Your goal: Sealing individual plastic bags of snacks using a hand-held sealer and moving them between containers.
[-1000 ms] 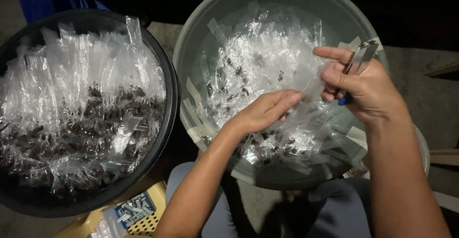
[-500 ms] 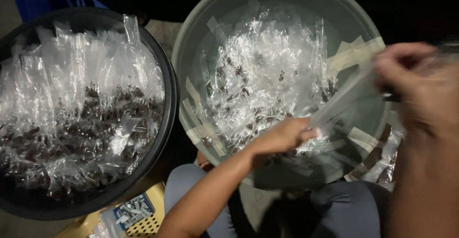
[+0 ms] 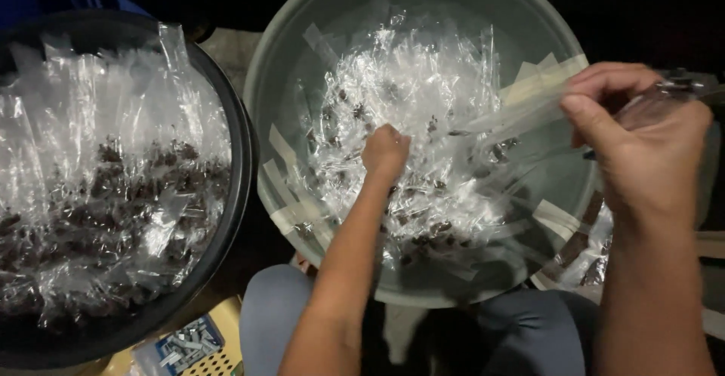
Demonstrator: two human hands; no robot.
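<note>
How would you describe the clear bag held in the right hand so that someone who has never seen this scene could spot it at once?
Start at the grey-green basin on the right, heaped with clear packets. At its right rim the right hand is raised above the pile, with the long clear bag in its grip. Unlike the crumpled packets below, where the left hand digs in, this bag stretches flat, lifted off the heap.

Left hand (image 3: 385, 152) fisted, outstretched; right hand (image 3: 642, 149) raised, pinching.

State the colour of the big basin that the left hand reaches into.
Grey-green basin, clearest in the head view; the left hand is inside it.
</note>
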